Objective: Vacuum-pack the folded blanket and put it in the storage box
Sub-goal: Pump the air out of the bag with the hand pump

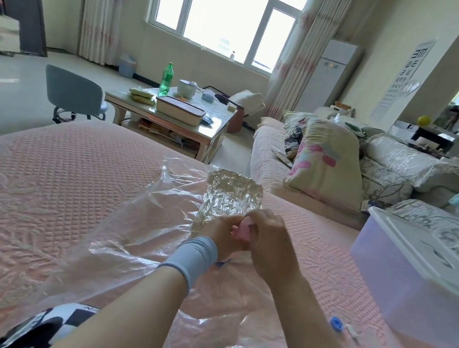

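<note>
View: head cam, looking fwd & down.
Left grip (223,235): centre of frame, grey-blue wristband (197,257) on the wrist. Fingers curled onto a small pink piece (240,230); partly hidden behind the other one.
Right grip (270,245): just right of the left, touching it. Fingers & thumb curled over the same pink piece, so both are clenched on it.
Pink piece: only a bit shows btwn the two; can't tell what it is.
Vacuum bag (128,224): clear plastic, wrinkled, spread on the pink quilted cover (30,191) from bottom of frame up to centre, under both my forearms.
Crumpled part (231,194): tight, shiny, crinkly section of the bag just beyond my fingers, above centre. Can't tell for sure if the blanket is what's inside.
Storage box (400,284): translucent, white lid (417,245) on top, right edge of frame, on the cover, apart from the bag.
Blue cap (335,323): small, round, lower right, on the cover near the box; small white clip (353,333) just beside it.
Bkgd: low surface (222,116) w/ green bottle (167,78), upper centre; grey chair (72,92) to its left; floral pillow (326,163) on a sofa, upper right; window (229,13) at top.
</note>
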Tool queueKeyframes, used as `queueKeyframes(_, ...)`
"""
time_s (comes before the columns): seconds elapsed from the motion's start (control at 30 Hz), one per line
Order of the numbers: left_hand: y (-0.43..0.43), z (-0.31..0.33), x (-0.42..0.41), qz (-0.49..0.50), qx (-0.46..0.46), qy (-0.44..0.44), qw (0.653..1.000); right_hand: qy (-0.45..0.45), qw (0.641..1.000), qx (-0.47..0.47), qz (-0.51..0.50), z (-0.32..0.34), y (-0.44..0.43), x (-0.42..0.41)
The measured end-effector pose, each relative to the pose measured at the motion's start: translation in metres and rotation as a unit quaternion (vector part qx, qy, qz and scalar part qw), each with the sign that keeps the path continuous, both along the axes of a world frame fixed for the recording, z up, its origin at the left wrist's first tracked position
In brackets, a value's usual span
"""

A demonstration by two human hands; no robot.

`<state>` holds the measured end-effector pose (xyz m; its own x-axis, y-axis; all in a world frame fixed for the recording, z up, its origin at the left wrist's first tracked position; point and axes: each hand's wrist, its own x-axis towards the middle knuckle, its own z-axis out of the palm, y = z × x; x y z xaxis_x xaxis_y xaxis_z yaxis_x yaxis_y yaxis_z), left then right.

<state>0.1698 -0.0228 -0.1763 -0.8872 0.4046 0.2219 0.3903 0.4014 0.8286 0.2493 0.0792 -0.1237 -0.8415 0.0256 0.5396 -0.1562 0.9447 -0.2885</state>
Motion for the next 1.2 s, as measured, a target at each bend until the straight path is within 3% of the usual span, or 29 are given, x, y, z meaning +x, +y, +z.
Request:
queueKeyframes(0.07, 0.001, -0.001, 0.0, 0.002, -0.004, 0.008, 1.0, -0.019, 0.999, 0.032, -0.012, -0.003, 0.001, 0.001)
queueKeyframes(0.13, 0.002, 0.0, 0.0, -0.011, 0.007, -0.006, 1.0, 0.021, 0.997, 0.071, -0.029, 0.009, -0.003, 0.004)
queueKeyframes(0.33, -0.002, -0.002, -0.004, -0.005, 0.036, -0.035, 0.999, 0.288, 0.952, 0.098, -0.027, 0.066, -0.005, 0.019)
queueKeyframes(0.43, -0.001, -0.006, -0.006, -0.012, 0.034, -0.032, 0.999, 0.371, 0.925, 0.083, 0.009, 0.071, -0.004, 0.016)
queueKeyframes(0.53, -0.001, -0.007, -0.005, -0.01, 0.023, -0.026, 0.999, 0.322, 0.946, 0.036, 0.01, 0.048, -0.005, 0.008)
queueKeyframes(0.6, 0.0, -0.005, -0.003, -0.008, 0.016, -0.028, 0.999, 0.166, 0.986, 0.022, -0.017, 0.023, -0.005, 0.003)
queueKeyframes(0.67, 0.0, -0.004, -0.002, -0.006, -0.002, -0.026, 1.0, 0.031, 0.998, 0.033, -0.039, 0.001, -0.004, 0.0)
queueKeyframes(0.73, 0.0, -0.003, 0.0, -0.006, -0.004, -0.021, 1.0, 0.013, 0.997, 0.059, -0.042, -0.002, -0.003, -0.001)
queueKeyframes(0.83, -0.002, -0.004, -0.001, -0.006, 0.02, -0.02, 1.0, 0.051, 0.996, 0.07, -0.029, 0.014, -0.007, 0.002)
queueKeyframes(0.93, -0.004, -0.004, -0.002, -0.007, 0.045, -0.03, 0.999, 0.147, 0.987, 0.069, -0.019, 0.039, -0.01, 0.008)
queueKeyframes(1.1, -0.004, -0.007, -0.004, -0.017, 0.033, -0.022, 0.999, 0.349, 0.934, 0.073, 0.014, 0.073, -0.006, 0.016)
queueKeyframes(1.2, 0.001, -0.012, -0.007, -0.034, 0.034, -0.026, 0.999, 0.389, 0.92, 0.043, 0.02, 0.063, -0.009, 0.013)
